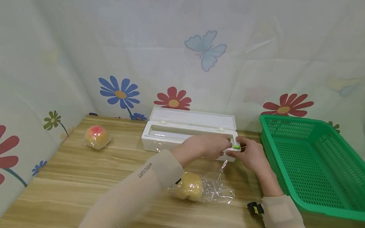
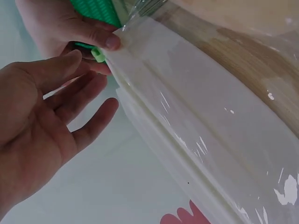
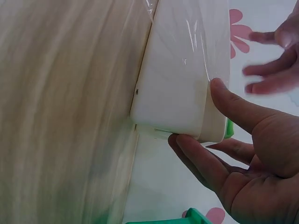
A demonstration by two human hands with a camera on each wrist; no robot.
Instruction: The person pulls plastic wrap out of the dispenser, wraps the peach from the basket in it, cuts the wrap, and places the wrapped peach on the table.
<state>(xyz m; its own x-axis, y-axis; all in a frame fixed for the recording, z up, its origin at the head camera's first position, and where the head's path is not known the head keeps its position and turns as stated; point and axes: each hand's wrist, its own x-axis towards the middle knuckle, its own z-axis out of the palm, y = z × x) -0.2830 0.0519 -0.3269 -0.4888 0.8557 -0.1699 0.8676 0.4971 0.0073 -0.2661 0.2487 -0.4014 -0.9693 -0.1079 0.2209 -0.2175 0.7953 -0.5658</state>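
Observation:
A white cling film dispenser (image 1: 152, 144) lies on the table with its lid (image 1: 193, 119) raised, and a green slide cutter (image 1: 236, 147) sits at its right end. Clear film (image 2: 201, 144) covers the dispenser's front in the left wrist view. My right hand (image 1: 253, 156) grips the right end, thumb (image 3: 233, 105) on one face and fingers against the end. Beside the cutter, my left hand (image 2: 42, 121) has its fingers spread and loosely bent, with nothing held. In front of the dispenser lies a yellow fruit (image 1: 189, 187) in crumpled clear film (image 1: 218, 193).
A peach-like fruit (image 1: 96, 136) wrapped in film stands at the table's left. The green plastic basket (image 1: 293, 201) occupies the right side, close by my right forearm. A flower-printed cloth (image 1: 136, 52) hangs behind the wooden table (image 1: 71, 187).

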